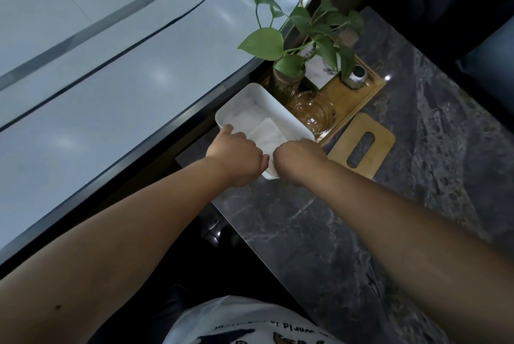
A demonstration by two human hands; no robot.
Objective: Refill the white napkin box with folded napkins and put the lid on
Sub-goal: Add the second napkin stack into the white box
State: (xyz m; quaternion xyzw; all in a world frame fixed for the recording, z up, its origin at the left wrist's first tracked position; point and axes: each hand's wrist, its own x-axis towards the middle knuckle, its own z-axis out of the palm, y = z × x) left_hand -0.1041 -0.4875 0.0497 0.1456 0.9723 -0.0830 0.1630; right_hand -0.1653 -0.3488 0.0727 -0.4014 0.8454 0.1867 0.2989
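On the dark marble counter (319, 232), the box (281, 112) sat at the far left edge with napkins (267, 132) inside, both hands (236, 151) (297, 156) curled closed at its near end, apparently pressing them down, while the lid (361, 143) lay just right, not yet fitted.

I count two hands, left hand (235, 153) and right hand (299, 156), one white napkin box (274, 105), one wooden lid (363, 144), one glass jar (313, 111), one plant (300, 35), one tray (358, 99).

Grey marble table (319, 232) beside curved window (111, 79) (dim light).
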